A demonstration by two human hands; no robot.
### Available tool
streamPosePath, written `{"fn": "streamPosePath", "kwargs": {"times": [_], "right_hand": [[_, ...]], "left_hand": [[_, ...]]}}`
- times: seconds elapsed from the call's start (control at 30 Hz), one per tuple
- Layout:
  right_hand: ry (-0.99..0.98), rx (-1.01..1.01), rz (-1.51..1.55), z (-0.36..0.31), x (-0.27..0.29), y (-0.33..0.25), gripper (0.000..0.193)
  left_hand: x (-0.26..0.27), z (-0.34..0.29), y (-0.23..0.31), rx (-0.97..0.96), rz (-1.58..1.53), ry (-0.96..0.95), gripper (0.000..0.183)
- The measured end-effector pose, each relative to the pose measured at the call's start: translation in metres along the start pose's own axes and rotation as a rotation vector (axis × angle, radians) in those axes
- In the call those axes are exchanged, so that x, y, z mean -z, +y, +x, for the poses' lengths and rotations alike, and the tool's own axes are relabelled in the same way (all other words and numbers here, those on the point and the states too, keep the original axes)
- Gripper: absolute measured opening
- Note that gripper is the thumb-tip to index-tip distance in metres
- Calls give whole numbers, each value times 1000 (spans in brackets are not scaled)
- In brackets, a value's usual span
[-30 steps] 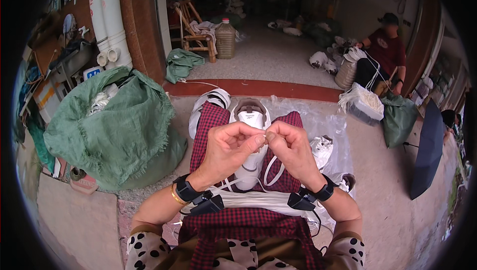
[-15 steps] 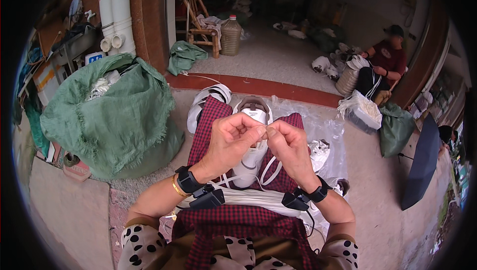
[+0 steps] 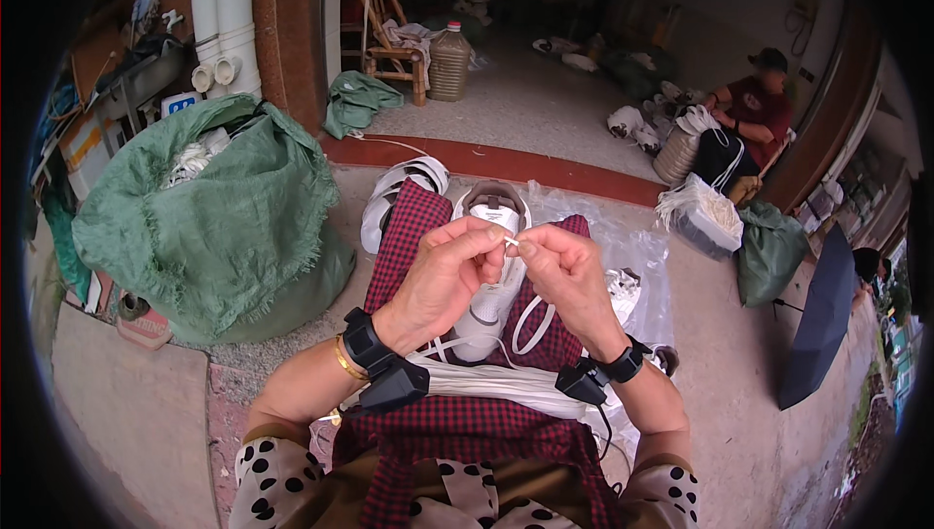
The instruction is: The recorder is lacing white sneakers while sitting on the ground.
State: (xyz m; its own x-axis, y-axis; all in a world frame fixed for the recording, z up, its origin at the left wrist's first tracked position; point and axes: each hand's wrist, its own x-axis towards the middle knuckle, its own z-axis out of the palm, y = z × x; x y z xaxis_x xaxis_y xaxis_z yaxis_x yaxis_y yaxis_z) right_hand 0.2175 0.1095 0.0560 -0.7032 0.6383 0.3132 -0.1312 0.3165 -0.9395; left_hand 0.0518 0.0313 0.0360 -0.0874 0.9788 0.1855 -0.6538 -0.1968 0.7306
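Left hand (image 3: pixel 443 268) and right hand (image 3: pixel 564 271), equally near, pinch a white lace (image 3: pixel 512 241) crosswise mid-frame, above the shoe (image 3: pixel 486 307), toe pointing down-frame.

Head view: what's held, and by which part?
Left hand and right hand pinch what looks like a white lace at a short stretch; whether that's its end is unclear.

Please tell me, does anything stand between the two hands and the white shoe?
Nothing visible blocks the left hand or right hand from the white shoe; only a white lace, pinched between them, shows there.
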Motion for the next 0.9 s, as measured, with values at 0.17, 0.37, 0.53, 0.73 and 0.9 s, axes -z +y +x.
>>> {"fn": "streamPosePath", "kwargs": {"times": [0.17, 0.37, 0.53, 0.73, 0.9], "right_hand": [[-53, -110, 175, 5, 3, 1, 21], [132, 190, -230, 7, 2, 5, 16], [167, 208, -403, 2, 2, 4, 8], [137, 397, -713, -1, 0, 0, 6], [93, 409, -724, -2, -7, -3, 6]], "left_hand": [[3, 5, 0, -21, -61, -12, 14], [11, 1, 5, -155, 436, 14, 15], [6, -2, 11, -559, 1125, -33, 18], [-1, -6, 18, -634, 1270, -103, 16], [3, -12, 15, -527, 1284, -35, 12]]}}
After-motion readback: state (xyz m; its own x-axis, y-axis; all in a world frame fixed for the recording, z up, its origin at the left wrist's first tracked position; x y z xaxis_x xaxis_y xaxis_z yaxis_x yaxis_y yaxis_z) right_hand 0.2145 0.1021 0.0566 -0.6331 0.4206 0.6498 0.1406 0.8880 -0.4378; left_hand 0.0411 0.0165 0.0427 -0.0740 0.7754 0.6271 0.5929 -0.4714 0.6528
